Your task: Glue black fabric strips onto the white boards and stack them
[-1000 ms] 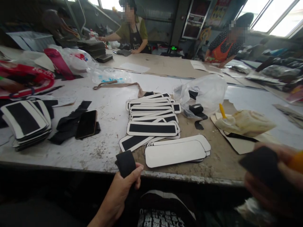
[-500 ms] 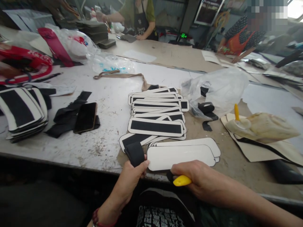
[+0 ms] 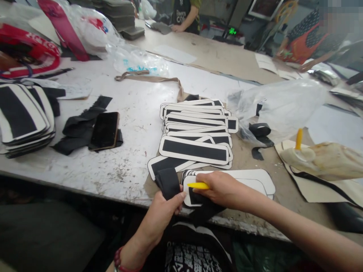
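Observation:
My left hand (image 3: 167,206) is closed at the table's front edge, its fingers around the lower end of a folded bundle of black strips (image 3: 168,183). Its thumb tip touches the left end of the top white rounded panel (image 3: 238,187), which lies on several others. My right hand (image 3: 221,189) is closed on a yellow pointed tool (image 3: 198,185), the tip aimed left over that panel. Beneath this hand a black strip (image 3: 208,211) lies on the panel's left end and hangs over the front edge. Just beyond is a pile of white panels with black strips (image 3: 195,148).
A phone (image 3: 104,130) lies on black scraps at left, beside a stack of panels (image 3: 22,113). To the right are a clear plastic bag (image 3: 292,105) and a yellowed container (image 3: 326,158) with a yellow stick in it. Two people work across the table.
My right hand has moved left and away from me, from the front edge onto the white panel's left end, with the black strip under it. My left hand stays near the bundle. The view has shifted.

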Tool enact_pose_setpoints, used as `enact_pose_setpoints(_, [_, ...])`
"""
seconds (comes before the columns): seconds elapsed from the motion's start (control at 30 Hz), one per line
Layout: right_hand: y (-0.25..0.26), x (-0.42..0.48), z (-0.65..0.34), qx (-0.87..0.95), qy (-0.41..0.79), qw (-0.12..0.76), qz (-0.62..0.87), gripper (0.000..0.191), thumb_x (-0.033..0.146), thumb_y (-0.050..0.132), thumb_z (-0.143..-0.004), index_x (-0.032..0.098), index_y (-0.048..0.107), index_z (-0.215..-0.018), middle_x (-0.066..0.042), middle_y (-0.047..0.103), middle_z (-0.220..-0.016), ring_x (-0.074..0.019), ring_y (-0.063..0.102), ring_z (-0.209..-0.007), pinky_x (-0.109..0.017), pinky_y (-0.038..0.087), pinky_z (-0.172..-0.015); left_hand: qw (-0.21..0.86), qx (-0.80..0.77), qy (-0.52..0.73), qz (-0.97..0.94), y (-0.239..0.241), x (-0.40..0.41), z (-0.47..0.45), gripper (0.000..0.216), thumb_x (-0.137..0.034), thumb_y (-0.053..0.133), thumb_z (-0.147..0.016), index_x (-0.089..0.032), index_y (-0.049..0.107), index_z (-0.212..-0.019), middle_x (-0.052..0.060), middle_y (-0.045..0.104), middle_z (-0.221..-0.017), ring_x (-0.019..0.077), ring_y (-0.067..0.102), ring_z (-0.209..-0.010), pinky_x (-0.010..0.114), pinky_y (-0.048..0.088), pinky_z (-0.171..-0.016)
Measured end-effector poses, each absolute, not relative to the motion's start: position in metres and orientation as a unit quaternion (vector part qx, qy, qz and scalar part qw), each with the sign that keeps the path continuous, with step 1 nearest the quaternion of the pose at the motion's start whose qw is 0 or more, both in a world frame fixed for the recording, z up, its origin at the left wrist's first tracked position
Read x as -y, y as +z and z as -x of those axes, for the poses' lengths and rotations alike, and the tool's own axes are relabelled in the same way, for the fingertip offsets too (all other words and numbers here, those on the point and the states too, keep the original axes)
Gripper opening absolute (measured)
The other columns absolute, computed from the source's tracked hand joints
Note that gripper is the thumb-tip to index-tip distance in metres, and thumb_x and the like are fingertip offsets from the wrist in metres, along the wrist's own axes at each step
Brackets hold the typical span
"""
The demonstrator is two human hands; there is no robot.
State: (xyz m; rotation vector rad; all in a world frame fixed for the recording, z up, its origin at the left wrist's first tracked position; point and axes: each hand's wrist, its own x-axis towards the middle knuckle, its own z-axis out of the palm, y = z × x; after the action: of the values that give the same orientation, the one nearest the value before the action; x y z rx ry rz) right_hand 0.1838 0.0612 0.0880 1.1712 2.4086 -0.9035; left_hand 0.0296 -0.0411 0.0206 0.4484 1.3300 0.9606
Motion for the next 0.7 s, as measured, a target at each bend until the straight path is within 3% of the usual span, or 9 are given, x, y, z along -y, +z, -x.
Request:
enact_pose_setpoints(0.17, [0.088, -0.061, -0.181, -0.824, -0.357, 0.128, -0.421, 0.019, 0.031, 0.052, -0.09, 0.018, 0.062, -0.082, -0.004, 0.066, -0.076, -0.0143, 0.054, -0.065, -0.023, 0.031, -0.058, 0.658, -0.579, 0.433, -0.213, 0.02, 0.04, -0.029, 0.032, -0.04, 0.072, -0.071, -0.012, 0.062, -0.083, -0.002, 0.051, -0.057, 0.0109, 0.042, -0.053, 0.023, 0.034, -0.051])
enact_pose_setpoints(0.7, [0.077, -0.052, -0.176, -0.848, -0.255, 0.165, -0.435, 0.017, 0.029, 0.049, -0.089, 0.019, 0.063, -0.092, -0.008, 0.07, -0.086, -0.0208, 0.064, -0.075, -0.027, 0.027, -0.056, 0.633, -0.614, 0.415, -0.224, 0.023, 0.035, -0.034, 0.032, -0.043, 0.073, -0.067, -0.014, 0.06, -0.073, -0.002, 0.051, -0.052, 0.0109, 0.042, -0.049, 0.022, 0.034, -0.047])
